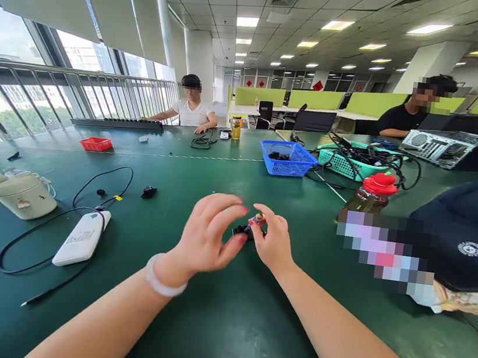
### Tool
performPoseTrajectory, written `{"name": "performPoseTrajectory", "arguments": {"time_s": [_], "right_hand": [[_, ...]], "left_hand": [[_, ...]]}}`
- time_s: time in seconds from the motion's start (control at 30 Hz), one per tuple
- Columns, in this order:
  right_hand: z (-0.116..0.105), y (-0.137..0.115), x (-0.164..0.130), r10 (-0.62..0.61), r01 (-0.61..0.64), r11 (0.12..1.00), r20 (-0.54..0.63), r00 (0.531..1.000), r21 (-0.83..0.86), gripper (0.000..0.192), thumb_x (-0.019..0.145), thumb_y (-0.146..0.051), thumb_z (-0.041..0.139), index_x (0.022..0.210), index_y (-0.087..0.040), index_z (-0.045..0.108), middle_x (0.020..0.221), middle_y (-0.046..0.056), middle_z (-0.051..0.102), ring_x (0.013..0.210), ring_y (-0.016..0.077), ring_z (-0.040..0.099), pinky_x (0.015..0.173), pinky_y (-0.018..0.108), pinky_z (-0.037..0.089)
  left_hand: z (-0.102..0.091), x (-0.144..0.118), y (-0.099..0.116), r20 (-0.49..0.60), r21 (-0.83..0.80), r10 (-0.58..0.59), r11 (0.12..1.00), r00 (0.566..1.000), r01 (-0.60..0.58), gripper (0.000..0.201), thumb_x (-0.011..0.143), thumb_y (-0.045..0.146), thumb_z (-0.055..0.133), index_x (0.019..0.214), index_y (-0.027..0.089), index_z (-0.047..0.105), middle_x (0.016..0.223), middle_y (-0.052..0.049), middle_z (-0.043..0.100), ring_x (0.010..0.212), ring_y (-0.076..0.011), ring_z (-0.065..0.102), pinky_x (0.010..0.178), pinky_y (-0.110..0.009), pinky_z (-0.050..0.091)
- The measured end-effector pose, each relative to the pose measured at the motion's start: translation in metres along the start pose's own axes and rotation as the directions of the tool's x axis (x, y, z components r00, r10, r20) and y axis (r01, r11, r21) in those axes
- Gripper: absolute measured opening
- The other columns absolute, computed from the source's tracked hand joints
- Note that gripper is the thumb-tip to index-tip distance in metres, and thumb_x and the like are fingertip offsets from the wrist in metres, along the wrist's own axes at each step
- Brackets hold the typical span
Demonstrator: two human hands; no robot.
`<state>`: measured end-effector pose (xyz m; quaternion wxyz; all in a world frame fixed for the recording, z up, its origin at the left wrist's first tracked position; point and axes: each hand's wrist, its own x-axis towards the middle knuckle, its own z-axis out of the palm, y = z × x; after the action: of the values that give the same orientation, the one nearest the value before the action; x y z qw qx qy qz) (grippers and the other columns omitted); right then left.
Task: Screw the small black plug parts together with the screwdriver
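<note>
Head view: a green table (219,329) carries a dark bag (465,232) at its right edge, a blue basket (288,158) toward the far side and a white power bank (81,237) near the left edge. At mid-table the left hand (209,234), fingers spread, and the right hand (272,242) pinch a small black part (243,230). Such a fingertip hold looks slight; the part could slip and roll off.
</note>
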<state>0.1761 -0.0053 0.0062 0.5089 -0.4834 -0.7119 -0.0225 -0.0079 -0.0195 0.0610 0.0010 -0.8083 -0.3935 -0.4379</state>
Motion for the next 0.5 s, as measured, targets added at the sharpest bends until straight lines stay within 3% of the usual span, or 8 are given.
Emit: {"name": "performPoseTrajectory", "arguments": {"time_s": [0.07,0.1,0.17,0.2,0.23,0.33,0.5], "right_hand": [[0.000,0.004,0.001,0.012,-0.012,1.000,-0.009,1.000,-0.004,0.033,0.093,-0.027,0.050,0.125,-0.023,0.054,0.088,0.003,0.070,0.074,0.0201,0.065,0.089,0.043,0.046],[-0.001,0.006,0.001,0.015,-0.016,1.000,-0.011,1.000,-0.007,0.033,0.094,-0.027,0.049,0.126,-0.023,0.054,0.087,0.003,0.070,0.074,0.0202,0.065,0.089,0.043,0.046],[-0.001,0.009,0.001,0.018,-0.018,1.000,-0.001,1.000,-0.010,0.032,0.094,-0.027,0.048,0.125,-0.024,0.056,0.085,0.003,0.070,0.075,0.0206,0.065,0.090,0.044,0.047],[-0.002,0.010,0.001,0.018,-0.018,1.000,0.008,1.000,-0.009,0.032,0.094,-0.026,0.048,0.124,-0.024,0.056,0.085,0.003,0.070,0.075,0.0209,0.065,0.090,0.043,0.047],[-0.002,0.011,0.001,0.017,-0.017,1.000,0.018,1.000,-0.006,0.032,0.094,-0.025,0.047,0.124,-0.025,0.056,0.086,0.003,0.071,0.077,0.0211,0.065,0.090,0.043,0.047],[-0.005,0.010,0.000,0.006,-0.007,1.000,0.054,0.999,0.016,0.032,0.096,-0.023,0.043,0.126,-0.025,0.054,0.093,0.003,0.073,0.083,0.0215,0.066,0.092,0.043,0.047],[-0.006,0.006,0.000,-0.009,0.005,0.999,0.100,0.995,0.045,0.028,0.096,-0.018,0.040,0.118,-0.024,0.056,0.099,0.004,0.073,0.091,0.0218,0.066,0.092,0.042,0.045]], "left_hand": [[0.012,-0.003,-0.009,0.268,0.103,-0.066,0.994,0.961,0.040,0.062,0.083,0.047,0.067,0.139,0.027,0.048,0.143,-0.012,0.049,0.136,-0.0358,0.039,0.109,-0.054,0.036],[0.019,-0.004,-0.015,0.413,0.157,-0.127,0.985,0.902,0.067,0.074,0.079,0.050,0.070,0.143,0.027,0.042,0.147,-0.013,0.045,0.140,-0.0384,0.033,0.111,-0.056,0.033],[0.035,-0.007,-0.029,0.601,0.220,-0.243,0.966,0.761,0.135,0.092,0.072,0.054,0.074,0.149,0.023,0.033,0.151,-0.015,0.040,0.143,-0.0416,0.026,0.111,-0.058,0.031],[0.043,-0.009,-0.034,0.624,0.213,-0.261,0.964,0.737,0.161,0.091,0.074,0.055,0.072,0.149,0.022,0.033,0.151,-0.016,0.041,0.143,-0.0402,0.027,0.111,-0.055,0.031],[0.050,-0.010,-0.038,0.622,0.201,-0.267,0.963,0.736,0.180,0.087,0.077,0.053,0.070,0.149,0.020,0.034,0.149,-0.016,0.044,0.141,-0.0382,0.030,0.111,-0.052,0.032],[0.061,-0.013,-0.043,0.563,0.161,-0.254,0.967,0.787,0.196,0.073,0.081,0.045,0.069,0.143,0.016,0.043,0.136,-0.016,0.057,0.131,-0.0316,0.045,0.109,-0.045,0.037],[0.062,-0.011,-0.040,0.531,0.130,-0.242,0.970,0.812,0.203,0.052,0.080,0.032,0.071,0.129,0.019,0.059,0.114,-0.010,0.068,0.112,-0.0279,0.057,0.099,-0.040,0.046]]}}
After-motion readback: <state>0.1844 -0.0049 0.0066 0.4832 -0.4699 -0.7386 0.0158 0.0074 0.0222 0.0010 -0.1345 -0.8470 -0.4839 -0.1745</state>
